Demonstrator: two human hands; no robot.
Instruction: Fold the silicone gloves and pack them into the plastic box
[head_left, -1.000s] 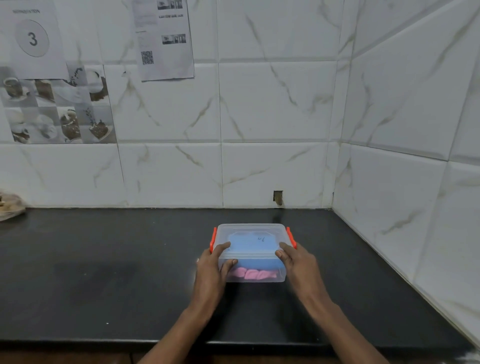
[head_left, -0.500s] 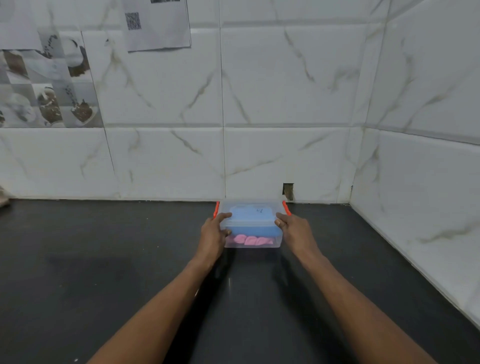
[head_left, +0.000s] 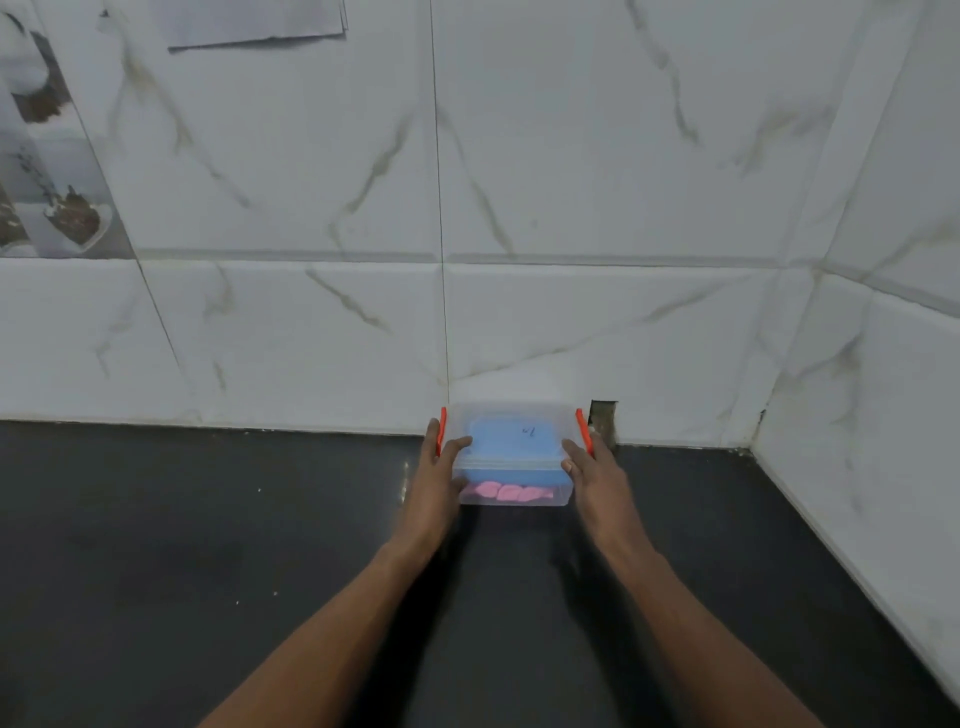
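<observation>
Nearest, two bare forearms (head_left: 337, 623) were stretched across the dark worktop (head_left: 208, 545). The left hand (head_left: 438, 480) and the right hand (head_left: 594, 475) were clamped on the short ends of the clear plastic box (head_left: 511, 460), with thumbs laid over the lid's edge and fingers wrapped round the sides by the orange latches (head_left: 583, 428). The box was set lidded on the worktop at the foot of the tiled wall (head_left: 519, 208); whether it touched the wall could not be told. Inside, a folded blue silicone glove (head_left: 511, 441) was seen above a pink silicone glove (head_left: 506, 491). The load was judged light and its contents soft and springy. The walls were thought thin and smooth, so a two-sided hold on the ends, clear of the latches, was considered safest.
</observation>
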